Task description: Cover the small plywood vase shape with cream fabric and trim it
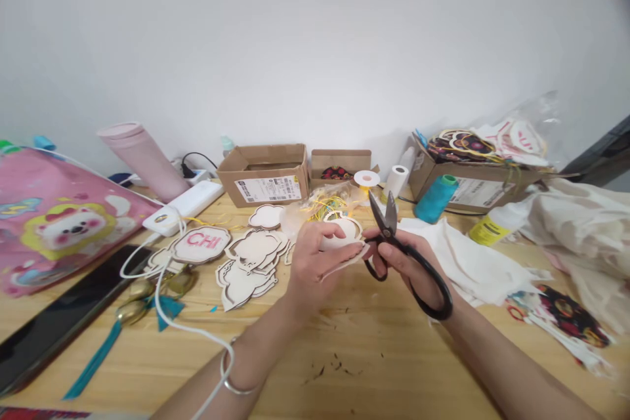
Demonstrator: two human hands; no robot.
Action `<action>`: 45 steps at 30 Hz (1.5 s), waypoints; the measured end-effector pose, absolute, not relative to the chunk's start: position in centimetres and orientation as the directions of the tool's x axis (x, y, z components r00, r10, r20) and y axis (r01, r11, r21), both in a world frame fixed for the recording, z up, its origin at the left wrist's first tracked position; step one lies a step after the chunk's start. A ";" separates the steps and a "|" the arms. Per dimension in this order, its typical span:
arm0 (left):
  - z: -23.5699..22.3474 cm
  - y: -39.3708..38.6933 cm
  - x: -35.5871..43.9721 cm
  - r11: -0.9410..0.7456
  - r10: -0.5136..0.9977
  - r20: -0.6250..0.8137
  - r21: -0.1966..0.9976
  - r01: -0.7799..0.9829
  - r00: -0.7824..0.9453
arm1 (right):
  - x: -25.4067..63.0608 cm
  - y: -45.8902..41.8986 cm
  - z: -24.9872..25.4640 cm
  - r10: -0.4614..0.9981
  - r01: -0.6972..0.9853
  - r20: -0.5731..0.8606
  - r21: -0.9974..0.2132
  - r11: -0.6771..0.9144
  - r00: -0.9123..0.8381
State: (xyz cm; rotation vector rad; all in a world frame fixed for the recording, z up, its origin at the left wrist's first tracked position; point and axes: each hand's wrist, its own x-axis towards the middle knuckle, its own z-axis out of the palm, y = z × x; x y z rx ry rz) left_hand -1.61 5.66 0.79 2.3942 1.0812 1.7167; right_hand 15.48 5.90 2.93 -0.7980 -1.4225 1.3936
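Observation:
My left hand pinches a small piece of white cloth near the middle of the table. In my right hand is a pair of black-handled scissors, blades pointing up and slightly parted. The fingertips of both hands meet at the cloth's edge, and fingers hide part of it. Just behind them lies a pale cloud-shaped frame. Left of my left hand is a stack of cloud-shaped wooden cutouts, and farther left a plaque lettered CHI.
Cardboard boxes line the wall. A teal thread cone, a yellow-labelled bottle and white cloth lie to the right. On the left are a pink tumbler, a black tablet-like slab and a white cable crossing my left forearm.

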 end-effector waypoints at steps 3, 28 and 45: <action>1.1 5.7 -1.1 -0.797 0.492 0.835 0.317 0.514 0.247 | 15.2 5.9 2.4 0.939 -0.214 0.115 -0.976 0.046 -0.325; 1.6 6.1 -0.8 0.212 0.919 -0.165 0.973 -0.095 0.357 | 16.8 7.1 2.9 0.927 0.145 0.149 -0.967 0.209 -0.345; 2.3 6.9 -1.9 0.410 0.911 -0.291 0.711 -0.570 0.293 | 16.8 7.8 1.9 0.941 0.233 0.330 -0.912 0.337 -0.069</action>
